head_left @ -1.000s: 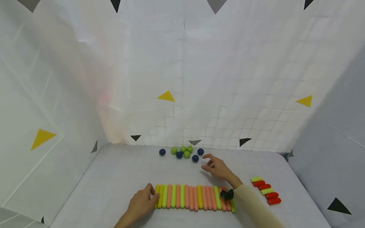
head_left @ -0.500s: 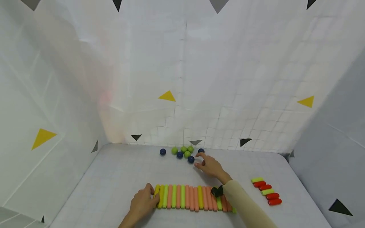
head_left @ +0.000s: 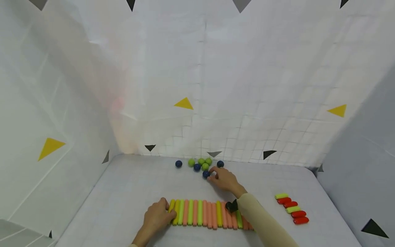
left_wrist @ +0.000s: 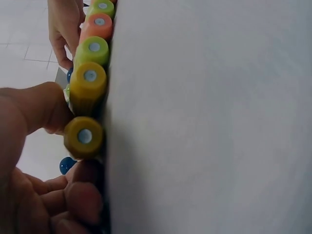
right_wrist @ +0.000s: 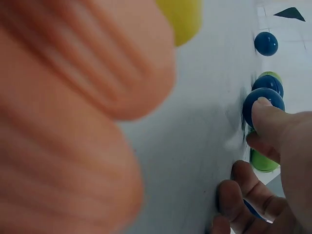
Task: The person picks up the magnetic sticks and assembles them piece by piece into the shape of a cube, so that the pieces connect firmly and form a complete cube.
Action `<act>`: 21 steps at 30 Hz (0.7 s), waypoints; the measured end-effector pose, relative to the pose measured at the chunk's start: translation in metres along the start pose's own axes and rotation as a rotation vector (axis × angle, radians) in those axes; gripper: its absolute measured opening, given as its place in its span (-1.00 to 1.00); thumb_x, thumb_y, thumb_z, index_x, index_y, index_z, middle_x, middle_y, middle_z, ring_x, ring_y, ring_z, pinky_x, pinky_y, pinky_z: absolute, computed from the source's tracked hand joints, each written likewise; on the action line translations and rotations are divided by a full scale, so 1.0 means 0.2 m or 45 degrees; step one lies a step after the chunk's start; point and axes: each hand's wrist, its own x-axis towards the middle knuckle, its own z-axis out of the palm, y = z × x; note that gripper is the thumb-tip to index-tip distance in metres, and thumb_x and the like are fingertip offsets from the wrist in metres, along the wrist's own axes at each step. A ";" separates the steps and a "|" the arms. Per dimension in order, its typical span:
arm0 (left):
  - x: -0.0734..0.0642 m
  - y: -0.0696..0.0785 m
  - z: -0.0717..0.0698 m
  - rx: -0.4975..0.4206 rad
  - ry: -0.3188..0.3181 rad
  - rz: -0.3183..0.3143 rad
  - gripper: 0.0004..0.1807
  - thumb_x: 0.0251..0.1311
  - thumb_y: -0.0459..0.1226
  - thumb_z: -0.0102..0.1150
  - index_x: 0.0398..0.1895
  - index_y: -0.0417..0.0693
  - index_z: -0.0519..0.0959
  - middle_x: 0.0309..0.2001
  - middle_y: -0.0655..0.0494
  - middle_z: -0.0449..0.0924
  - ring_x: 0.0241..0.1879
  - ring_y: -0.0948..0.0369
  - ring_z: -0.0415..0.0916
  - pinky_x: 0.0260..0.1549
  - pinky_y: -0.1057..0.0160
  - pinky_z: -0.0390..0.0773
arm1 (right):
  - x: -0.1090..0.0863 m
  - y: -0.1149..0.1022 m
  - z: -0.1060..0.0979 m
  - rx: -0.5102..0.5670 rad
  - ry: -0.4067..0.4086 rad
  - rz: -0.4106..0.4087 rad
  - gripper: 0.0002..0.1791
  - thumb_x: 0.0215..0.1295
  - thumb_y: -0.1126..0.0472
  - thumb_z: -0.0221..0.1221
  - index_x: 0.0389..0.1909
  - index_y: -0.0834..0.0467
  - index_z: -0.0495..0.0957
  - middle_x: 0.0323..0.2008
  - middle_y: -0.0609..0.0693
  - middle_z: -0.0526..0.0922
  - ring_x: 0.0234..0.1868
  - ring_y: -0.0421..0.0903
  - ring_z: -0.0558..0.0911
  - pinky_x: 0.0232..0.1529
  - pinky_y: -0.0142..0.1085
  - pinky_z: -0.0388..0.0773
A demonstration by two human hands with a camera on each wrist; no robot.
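In the head view, a row of yellow, lime and pink sticks lies side by side on the white surface. At its left end, my left hand pinches the outermost yellow stick between thumb and fingers. The left wrist view shows this stick end-on, with a small pale disc in it. Beyond the row, my right hand reaches to a dark blue ball. In the right wrist view its thumb touches that ball, and the index finger curves just beside it without wrapping round.
Several lime-green balls and more blue balls sit behind, near the back wall. To the right lies a slanting line of short red pieces and lime pieces. The right forearm crosses over the row's right end.
My right hand has moved left, its fingertips now at the blue ball. That ball has shifted left and slightly nearer. The left hand stays at the yellow stick.
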 end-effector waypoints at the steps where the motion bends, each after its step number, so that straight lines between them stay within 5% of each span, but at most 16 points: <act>1: 0.00 0.00 0.00 0.002 0.002 0.003 -0.72 0.04 -0.13 0.37 -0.37 -0.06 0.47 -0.55 0.13 0.43 -0.55 0.19 0.37 -0.57 0.26 0.30 | 0.00 0.00 0.00 -0.002 0.000 0.010 -0.61 0.45 -0.10 0.33 0.18 -0.06 0.62 -0.25 -0.04 0.66 -0.28 -0.12 0.57 -0.28 -0.12 0.54; 10: 0.02 0.01 -0.01 -0.010 -0.010 -0.016 -0.70 0.06 -0.10 0.36 -0.32 -0.07 0.50 -0.52 0.11 0.46 -0.51 0.17 0.39 -0.52 0.24 0.31 | 0.05 -0.03 -0.01 -0.010 -0.026 0.031 -0.41 0.43 -0.29 0.27 0.29 -0.02 0.53 -0.22 -0.04 0.68 -0.29 -0.12 0.62 -0.29 -0.13 0.57; 21: 0.01 -0.04 -0.03 -0.123 -0.040 0.025 -0.75 0.13 -0.10 0.33 -0.39 -0.05 0.52 -0.54 0.15 0.48 -0.56 0.21 0.40 -0.57 0.28 0.32 | 0.09 0.02 0.03 0.157 -0.077 0.053 -0.47 0.48 -0.17 0.27 0.22 0.14 0.61 -0.12 0.00 0.72 -0.18 -0.13 0.62 -0.07 -0.12 0.61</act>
